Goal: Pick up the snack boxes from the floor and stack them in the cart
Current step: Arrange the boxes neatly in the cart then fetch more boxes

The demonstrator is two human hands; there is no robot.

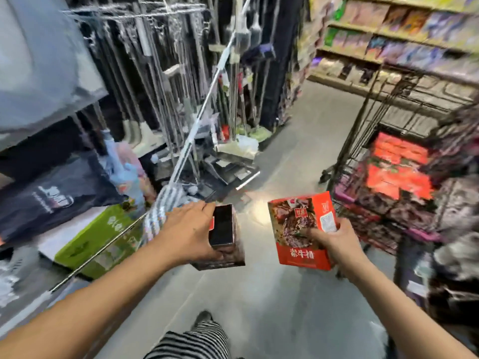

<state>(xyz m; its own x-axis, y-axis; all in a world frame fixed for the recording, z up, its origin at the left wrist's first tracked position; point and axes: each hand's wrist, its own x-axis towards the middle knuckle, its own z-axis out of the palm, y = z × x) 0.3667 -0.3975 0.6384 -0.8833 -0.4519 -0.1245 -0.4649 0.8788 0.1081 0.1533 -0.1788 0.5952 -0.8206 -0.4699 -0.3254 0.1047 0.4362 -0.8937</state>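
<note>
Cart (368, 141) right — mops (197, 120) left.

Light: bright, apparently overhead.
Glare: white patch on floor (255, 203).
Blur: heavy on cart (404, 141), shelves (388, 35).
Edges: curved.

The box (302, 229) in the right hand is red-orange, with a brown and purple food print, white characters on its lower band and a white label on its side. The box (224, 237) in the left hand is dark, with a black glossy top, a small red patch and a brownish mottled side. Red boxes (396, 167) lie in the black wire cart (363, 125). A carton (98, 237) at left is lime green. The floor (272, 301) is glossy grey. The trousers (191, 340) carry black-and-white stripes. Blurred shelf goods (388, 29) show purple, green, yellow.
</note>
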